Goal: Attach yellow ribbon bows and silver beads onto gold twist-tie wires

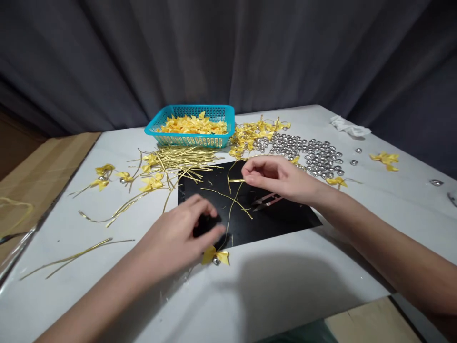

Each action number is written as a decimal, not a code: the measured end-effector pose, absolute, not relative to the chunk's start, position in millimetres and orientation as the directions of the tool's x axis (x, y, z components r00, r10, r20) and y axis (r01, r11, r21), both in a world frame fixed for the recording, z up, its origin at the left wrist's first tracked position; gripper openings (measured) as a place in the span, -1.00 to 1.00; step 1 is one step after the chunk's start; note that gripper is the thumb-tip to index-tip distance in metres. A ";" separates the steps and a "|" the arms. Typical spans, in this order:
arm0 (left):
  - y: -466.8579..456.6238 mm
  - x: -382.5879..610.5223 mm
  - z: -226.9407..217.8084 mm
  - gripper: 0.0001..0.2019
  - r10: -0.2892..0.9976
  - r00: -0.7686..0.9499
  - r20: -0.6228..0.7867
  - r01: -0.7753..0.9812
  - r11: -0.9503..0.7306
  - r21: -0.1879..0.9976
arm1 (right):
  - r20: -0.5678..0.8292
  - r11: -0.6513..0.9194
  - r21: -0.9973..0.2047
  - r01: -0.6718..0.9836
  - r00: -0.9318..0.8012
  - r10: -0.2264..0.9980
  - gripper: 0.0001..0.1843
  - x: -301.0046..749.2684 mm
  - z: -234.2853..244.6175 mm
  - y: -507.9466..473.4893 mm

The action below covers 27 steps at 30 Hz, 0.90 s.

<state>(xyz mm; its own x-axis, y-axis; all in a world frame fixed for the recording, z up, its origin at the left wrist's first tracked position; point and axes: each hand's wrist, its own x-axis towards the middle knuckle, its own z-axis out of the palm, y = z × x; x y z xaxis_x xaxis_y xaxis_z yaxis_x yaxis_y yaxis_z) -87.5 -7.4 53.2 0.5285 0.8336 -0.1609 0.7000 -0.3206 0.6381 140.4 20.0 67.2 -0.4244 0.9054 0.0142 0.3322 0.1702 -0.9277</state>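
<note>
My left hand (pixel 182 233) curls its fingers together just above a small yellow ribbon bow (pixel 216 256) with a silver bell, at the near edge of a black mat (pixel 285 219). A thin gold wire tie (pixel 230 209) runs up from the bow to my right hand (pixel 276 178), which pinches the wire's upper end over the mat. Small thread snips (pixel 266 201) lie on the mat under my right hand.
A teal basket (pixel 193 125) of yellow bows stands at the back. In front of it lies a pile of gold wire ties (pixel 178 159). Silver bells (pixel 314 155) are heaped at the right, finished bows (pixel 103 176) scattered left. A white tissue (pixel 348 126) lies far right.
</note>
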 end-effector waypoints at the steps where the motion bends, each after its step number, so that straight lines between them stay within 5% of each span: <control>1: -15.1 -93.4 54.2 -0.77 0.817 0.531 -0.226 0.745 -0.323 0.584 | 0.009 0.179 -0.925 0.336 -0.450 0.893 -0.81 141.4 69.1 17.1; 5: -35.1 -102.6 43.8 -0.84 0.776 0.532 -0.339 0.766 -0.269 0.584 | -0.019 0.185 -0.917 0.353 -0.502 0.864 -0.83 137.9 71.4 6.1; 11: -22.6 -91.3 25.2 -0.81 0.825 0.437 -0.359 0.568 0.056 0.821 | -0.009 0.317 -0.833 0.454 -0.583 0.812 -0.88 137.5 76.2 -3.2; 17: -0.3 -65.4 16.4 -0.77 0.917 0.288 -0.275 0.317 0.180 0.931 | -0.262 0.404 -0.737 0.542 -0.780 0.569 -0.91 132.5 75.4 -13.1; 23: -2.2 -54.8 13.5 -0.84 0.896 0.399 -0.197 0.245 0.103 0.964 | -0.132 0.348 -0.703 0.620 -0.595 0.793 -0.88 120.2 54.4 -9.3; 27: -2.8 -58.6 15.2 -0.85 0.873 0.427 -0.236 0.230 0.147 0.962 | -0.138 0.350 -0.620 0.703 -0.536 0.833 -0.89 121.6 48.6 -4.8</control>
